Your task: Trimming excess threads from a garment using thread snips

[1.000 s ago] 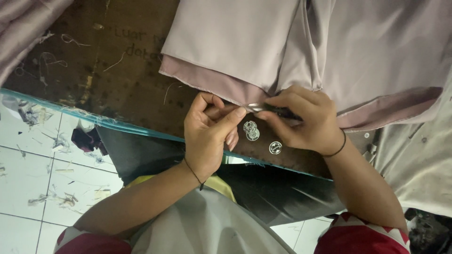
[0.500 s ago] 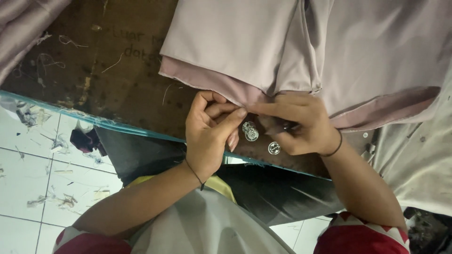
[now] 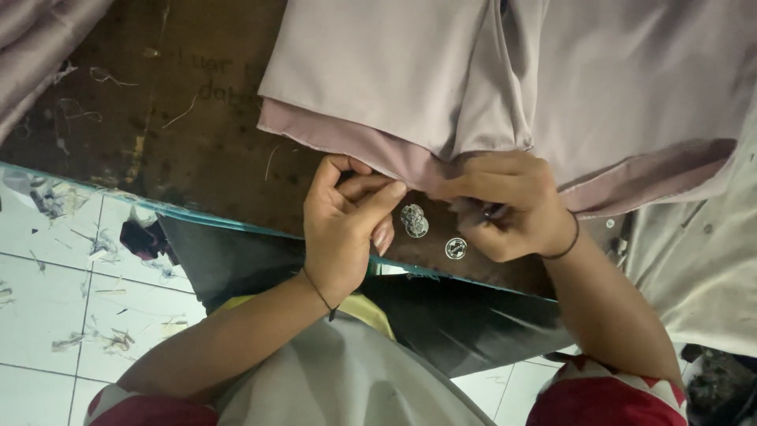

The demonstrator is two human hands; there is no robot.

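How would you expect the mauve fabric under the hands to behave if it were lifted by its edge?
The mauve fabric would probably flop and drape, since it already folds softly in layers on the table. Its smooth sheen suggests it may slip between the left hand and right hand. It looks thin, so likely light.

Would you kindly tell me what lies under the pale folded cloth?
Under the pale folded cloth a pinker layer shows at the edge, on the dark wooden table. Anything deeper is covered.

dark worn table (image 3: 181, 134), littered white tile floor (image 3: 71, 308)
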